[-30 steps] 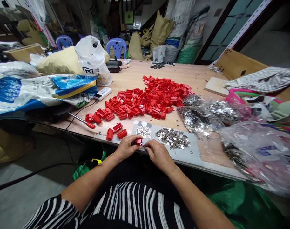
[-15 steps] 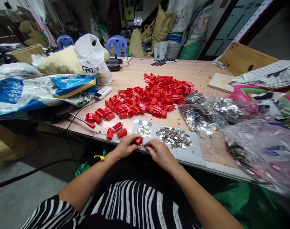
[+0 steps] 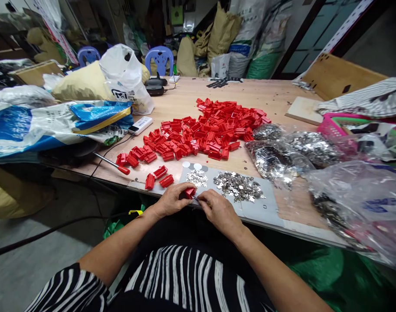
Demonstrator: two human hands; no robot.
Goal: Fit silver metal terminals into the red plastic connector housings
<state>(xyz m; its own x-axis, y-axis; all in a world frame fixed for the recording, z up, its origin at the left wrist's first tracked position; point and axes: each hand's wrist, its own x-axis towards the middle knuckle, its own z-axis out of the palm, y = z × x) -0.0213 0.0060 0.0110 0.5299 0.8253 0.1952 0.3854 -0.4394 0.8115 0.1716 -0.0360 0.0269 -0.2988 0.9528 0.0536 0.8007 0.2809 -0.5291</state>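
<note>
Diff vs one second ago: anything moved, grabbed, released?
No visible move. The left hand keeps holding the red clip, and the right hand stays pinched at its edge. The red pile and metal bits are unchanged. Only the camera shifted slightly.

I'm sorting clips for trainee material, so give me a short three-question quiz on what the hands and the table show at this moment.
1. True or false: the left hand holds a red plastic piece at the near edge of the table.
2. Pick one: the two small heaps of metal bits nearest the hands lie on A) a grey sheet, B) a pink basket, C) the floor.
3. Count: how many loose red pieces lie between the red-handled tool and the grey sheet?

Key: 1 true; 2 A; 3 three.
</note>
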